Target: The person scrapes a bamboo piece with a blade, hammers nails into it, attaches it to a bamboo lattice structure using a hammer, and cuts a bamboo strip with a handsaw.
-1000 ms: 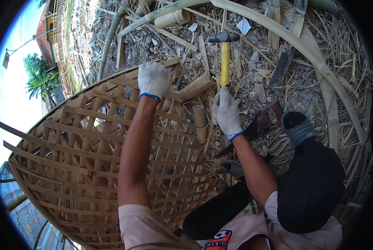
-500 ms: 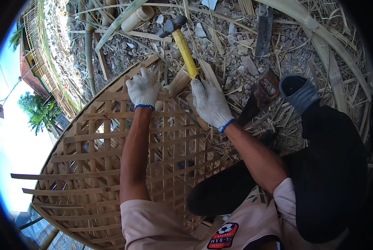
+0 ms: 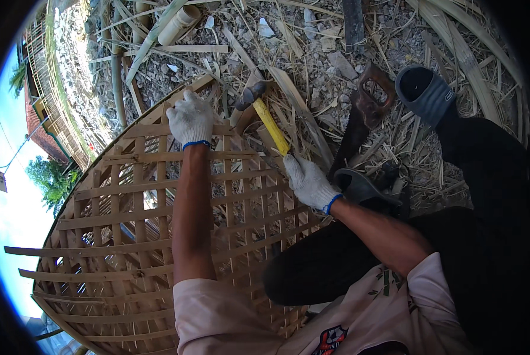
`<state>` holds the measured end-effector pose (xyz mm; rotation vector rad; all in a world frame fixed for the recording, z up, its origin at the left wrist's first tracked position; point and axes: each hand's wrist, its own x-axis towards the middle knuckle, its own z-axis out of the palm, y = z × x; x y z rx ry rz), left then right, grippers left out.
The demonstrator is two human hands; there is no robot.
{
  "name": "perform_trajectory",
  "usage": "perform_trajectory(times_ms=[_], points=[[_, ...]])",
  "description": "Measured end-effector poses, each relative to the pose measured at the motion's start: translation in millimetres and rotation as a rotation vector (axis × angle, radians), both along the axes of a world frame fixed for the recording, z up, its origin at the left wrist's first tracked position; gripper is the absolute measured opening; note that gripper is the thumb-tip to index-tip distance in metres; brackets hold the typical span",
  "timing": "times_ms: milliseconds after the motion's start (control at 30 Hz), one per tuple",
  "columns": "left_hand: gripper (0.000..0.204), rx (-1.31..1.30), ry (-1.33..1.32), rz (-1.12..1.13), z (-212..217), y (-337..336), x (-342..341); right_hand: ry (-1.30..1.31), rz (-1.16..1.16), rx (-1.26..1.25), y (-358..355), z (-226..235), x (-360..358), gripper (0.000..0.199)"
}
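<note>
My right hand (image 3: 310, 182), in a white knit glove with a blue cuff, is wrapped round the lower end of a hammer (image 3: 271, 125) with a yellow handle. The dark hammer head lies close to the upper edge of a large woven bamboo basket (image 3: 129, 222). Whether it touches the basket or a bamboo piece there, I cannot tell. My left hand (image 3: 191, 118), gloved the same way, is closed at the basket's upper edge, by the rim and the top cross strip. Its fingertips are partly hidden, so what exactly they grip cannot be made out.
A handsaw (image 3: 364, 109) with a worn brown handle lies to the right, beside a grey slipper (image 3: 422, 89) on my foot. Bamboo strips (image 3: 303, 112), stones and shavings cover the ground. A cut bamboo tube (image 3: 179, 25) lies at the top. Loose slat ends jut out left of the basket.
My right hand has swung the hammer down, bringing its head from above the basket to near its upper edge. My left hand sits slightly further left on the basket. The view has shifted a little.
</note>
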<state>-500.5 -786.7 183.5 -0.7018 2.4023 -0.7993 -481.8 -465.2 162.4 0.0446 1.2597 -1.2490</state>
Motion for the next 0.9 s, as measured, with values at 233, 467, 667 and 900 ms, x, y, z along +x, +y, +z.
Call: perform_trajectory(times_ms=[233,467,667,900], points=[[0.029,-0.037,-0.006,0.012,-3,-5,5,-0.235,-0.215,-0.042,-2,-11,52,0.05],[0.029,-0.064,-0.012,0.016,-4,-3,6,-0.956,-0.29,0.011,-9,21,59,0.052],[0.03,-0.075,0.037,-0.036,-9,-14,14,-1.22,-0.364,-0.067,-30,46,59,0.058],[0.028,-0.099,0.048,-0.076,-15,-18,15,-1.148,-0.344,0.067,-34,34,60,0.055]])
